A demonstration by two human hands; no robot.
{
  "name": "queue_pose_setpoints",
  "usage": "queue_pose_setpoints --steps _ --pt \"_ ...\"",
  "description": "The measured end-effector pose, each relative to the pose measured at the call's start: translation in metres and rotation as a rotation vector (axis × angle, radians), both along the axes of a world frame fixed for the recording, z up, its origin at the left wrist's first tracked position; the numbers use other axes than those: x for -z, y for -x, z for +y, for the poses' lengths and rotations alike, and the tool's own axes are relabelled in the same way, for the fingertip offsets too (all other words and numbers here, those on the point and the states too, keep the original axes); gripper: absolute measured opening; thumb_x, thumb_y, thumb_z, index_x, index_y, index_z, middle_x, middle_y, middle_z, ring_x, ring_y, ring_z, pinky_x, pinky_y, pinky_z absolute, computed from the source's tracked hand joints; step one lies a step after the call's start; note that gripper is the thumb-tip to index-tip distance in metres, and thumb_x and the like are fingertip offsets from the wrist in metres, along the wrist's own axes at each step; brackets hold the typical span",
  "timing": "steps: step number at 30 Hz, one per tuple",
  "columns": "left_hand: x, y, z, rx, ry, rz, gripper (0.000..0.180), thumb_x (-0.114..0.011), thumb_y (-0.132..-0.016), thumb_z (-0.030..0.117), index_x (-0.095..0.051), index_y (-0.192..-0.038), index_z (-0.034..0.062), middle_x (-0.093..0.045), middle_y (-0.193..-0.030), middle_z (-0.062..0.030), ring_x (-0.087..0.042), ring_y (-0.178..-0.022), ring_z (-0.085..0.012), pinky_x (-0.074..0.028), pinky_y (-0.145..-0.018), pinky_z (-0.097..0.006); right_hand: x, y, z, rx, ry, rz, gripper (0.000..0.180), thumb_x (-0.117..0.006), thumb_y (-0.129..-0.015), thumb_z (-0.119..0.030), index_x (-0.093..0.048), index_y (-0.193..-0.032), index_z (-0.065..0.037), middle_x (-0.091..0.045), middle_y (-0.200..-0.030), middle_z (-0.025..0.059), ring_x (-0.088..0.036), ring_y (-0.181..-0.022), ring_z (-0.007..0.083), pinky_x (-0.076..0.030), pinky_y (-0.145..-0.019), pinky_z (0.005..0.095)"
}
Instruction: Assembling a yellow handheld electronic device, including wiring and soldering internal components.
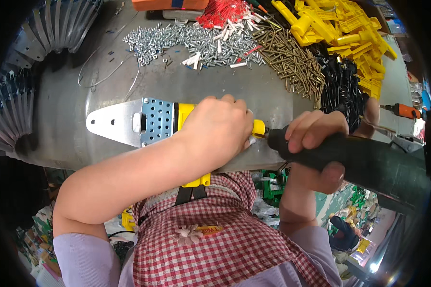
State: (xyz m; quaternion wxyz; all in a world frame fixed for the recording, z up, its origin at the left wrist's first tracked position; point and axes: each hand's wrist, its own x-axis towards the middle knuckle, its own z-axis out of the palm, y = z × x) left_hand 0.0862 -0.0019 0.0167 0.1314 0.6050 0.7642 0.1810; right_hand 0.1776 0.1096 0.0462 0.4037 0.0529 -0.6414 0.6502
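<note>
My left hand (220, 125) is closed over a yellow plastic part (183, 115) on the metal worktop. From its left end extends a perforated metal plate (157, 119) joined to a tapered silver plate (111, 125) with holes. The yellow part's rounded end shows to the right of my fingers. My right hand (318, 131) grips a black power screwdriver (368, 158), fingers and thumb wrapped around its front. The driver's tip points left and meets that yellow end. Whether a screw sits there is hidden.
Beyond my hands lie piles of nuts (146, 45), silver screws (215, 45), brass-coloured screws (292, 62) and yellow plastic parts (349, 28). Black cords (340, 83) heap at the right. Metal blades (52, 24) stand fanned at the left. A thin wire (103, 81) curls across the worktop (62, 103).
</note>
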Motion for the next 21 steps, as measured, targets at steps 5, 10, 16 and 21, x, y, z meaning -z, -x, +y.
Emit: queue_pose_setpoints --steps 5,10,16,21 --pt "0.001 0.002 -0.004 0.025 -0.015 0.021 0.033 -0.068 -0.07 0.025 -0.062 -0.096 0.0075 -0.06 -0.088 -0.0077 -0.06 -0.086 -0.0248 -0.049 -0.072 -0.036 0.004 -0.003 0.015 -0.194 -0.091 -0.024 0.078 -0.069 -0.08 -0.04 -0.025 -0.134 -0.005 -0.055 -0.073 0.0091 -0.055 -0.058 0.0187 -0.048 -0.056 0.0307" --pt "0.001 0.005 -0.008 0.046 -0.001 0.039 0.032 -0.068 -0.068 0.023 -0.064 -0.096 0.0076 -0.061 -0.09 -0.0084 -0.06 -0.088 -0.0251 -0.05 -0.073 -0.036 0.008 0.008 0.014 -0.427 -0.061 -0.03 0.074 -0.068 -0.082 -0.037 -0.027 -0.135 -0.006 -0.054 -0.074 0.0088 -0.054 -0.058 0.0196 -0.049 -0.056 0.0323" --pt "0.001 0.006 0.001 0.095 -0.016 0.05 0.029 -0.068 -0.07 0.021 -0.063 -0.094 0.0062 -0.061 -0.087 -0.0102 -0.06 -0.085 -0.0272 -0.05 -0.072 -0.037 0.003 -0.005 0.003 -0.305 -0.135 0.013 0.072 -0.068 -0.081 -0.039 -0.03 -0.132 -0.004 -0.053 -0.072 0.009 -0.054 -0.058 0.0194 -0.047 -0.055 0.0314" --pt "0.012 0.013 0.034 -0.107 -0.204 0.103 0.024 -0.067 -0.072 0.021 -0.064 -0.087 0.0031 -0.062 -0.087 -0.0135 -0.063 -0.082 -0.0287 -0.051 -0.071 -0.039 -0.031 -0.018 -0.031 -0.061 -0.017 -0.028 0.06 -0.071 -0.079 -0.039 -0.045 -0.116 0.0 -0.053 -0.07 0.0074 -0.056 -0.058 0.0207 -0.048 -0.053 0.0306"
